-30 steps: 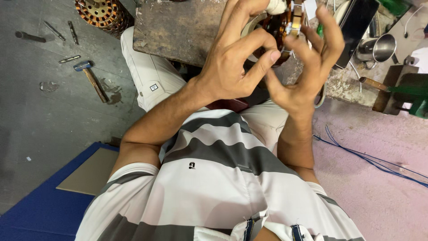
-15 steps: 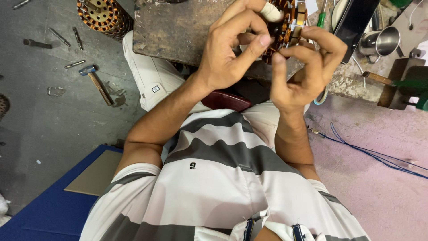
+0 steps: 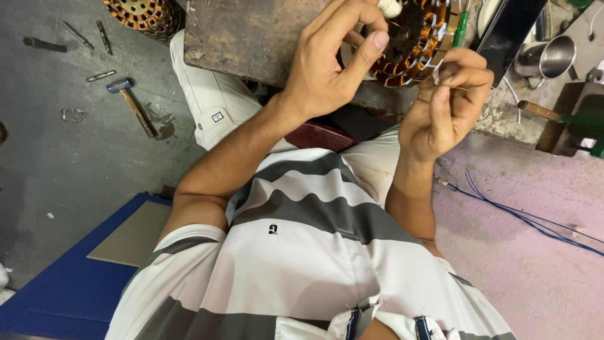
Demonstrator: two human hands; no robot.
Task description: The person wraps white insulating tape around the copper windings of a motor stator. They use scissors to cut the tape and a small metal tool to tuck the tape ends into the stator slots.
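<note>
The work surface is a dark, worn wooden block (image 3: 251, 38) serving as the table, set at the top of the view above the person's lap. All positions below are given relative to this table.

Floor: to the left of the table lies bare grey concrete. On it, well left of the table, lie a hammer (image 3: 133, 104) with a wooden handle and several loose metal rods (image 3: 78, 34). A second wound stator (image 3: 146, 16) stands at the table's upper left corner. Far below and left of the table, a blue mat (image 3: 69, 296) carries a flat tan board (image 3: 132, 234). To the right of and below the table the floor is pinkish, with a blue wire (image 3: 522, 217) lying across it.

At the table's right end sits the stator (image 3: 409, 44), a round core with copper windings. Just right of it stand a green-handled screwdriver (image 3: 461, 28), a dark flat panel (image 3: 509, 31) and a steel mug (image 3: 547, 58).

Left hand (image 3: 330, 69): fingers curled over the stator's left side, thumb extended toward the windings; it rests on the core, and a small white object shows at the fingertips. Whether it grips that object cannot be determined.

Right hand (image 3: 443, 107): closed, thumb and fingers pinched at the stator's lower right rim, apparently on a thin wire strand, though this is too fine to confirm.

A small pale square label (image 3: 218, 116) is sewn on the light trousers, just below the table's left part. A small dark emblem (image 3: 273, 229) sits on the striped shirt, well below the table.
</note>
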